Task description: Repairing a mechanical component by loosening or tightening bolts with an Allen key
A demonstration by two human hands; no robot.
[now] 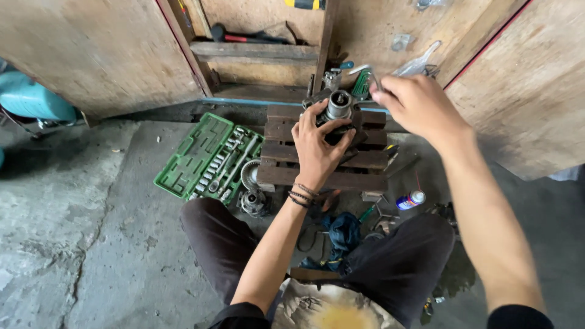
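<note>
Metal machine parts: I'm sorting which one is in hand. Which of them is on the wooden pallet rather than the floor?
The cylindrical metal part at the wooden pallet's far end, gripped by the left hand. The two other metal parts lie on the floor beside the green socket case.

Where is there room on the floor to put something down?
Bare concrete floor lies left of the green socket case. It is crowded around the wooden pallet, where the spray can, blue rag and tools lie.

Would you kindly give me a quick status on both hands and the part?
Left hand gripping metal cylindrical part on wooden pallet. Right hand holding small tool above it. Nothing obstructing.
</note>
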